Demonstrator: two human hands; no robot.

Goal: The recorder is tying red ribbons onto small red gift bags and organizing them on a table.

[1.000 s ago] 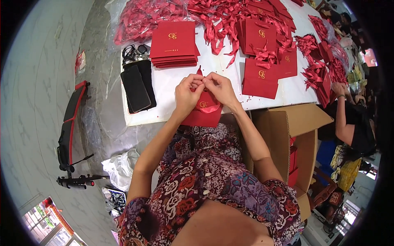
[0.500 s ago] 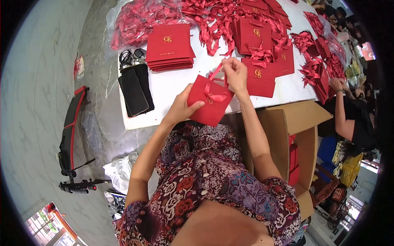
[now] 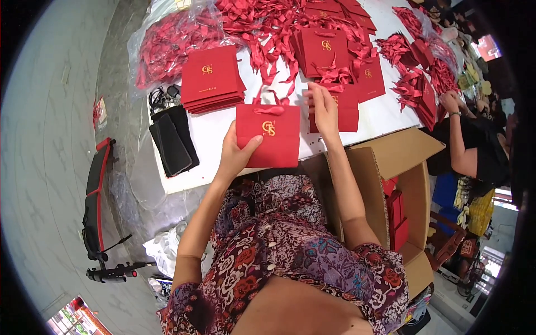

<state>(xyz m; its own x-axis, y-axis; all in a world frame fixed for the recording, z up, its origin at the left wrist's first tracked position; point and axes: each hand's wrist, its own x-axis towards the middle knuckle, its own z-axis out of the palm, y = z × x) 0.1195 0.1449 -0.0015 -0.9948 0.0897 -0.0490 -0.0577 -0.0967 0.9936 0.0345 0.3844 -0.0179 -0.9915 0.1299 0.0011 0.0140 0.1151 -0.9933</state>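
Note:
A red paper gift bag (image 3: 273,146) with a gold emblem is held by its left side in my left hand (image 3: 237,152), the thumb lying across its front. Its red ribbon handle (image 3: 269,110) lies at the top edge. My right hand (image 3: 324,111) is off the bag, fingers stretched and apart, over the ribbon-handled red bags (image 3: 341,118) on the right. To the left is a stack of flat red bags (image 3: 209,84). Another pile of red bags (image 3: 324,53) with ribbons stands beyond my right hand.
A black phone (image 3: 171,144) on a dark cloth and a cable bundle (image 3: 162,99) lie at the white table's left. Loose red ribbons (image 3: 273,33) cover its far side. An open cardboard box (image 3: 363,184) holding red bags stands at my right. Another person's arm (image 3: 458,137) reaches in beyond.
The bag has turned from tilted to upright, facing me. My right hand has let go of its ribbon handle and moved away to the right, opening. The whole view has shifted slightly.

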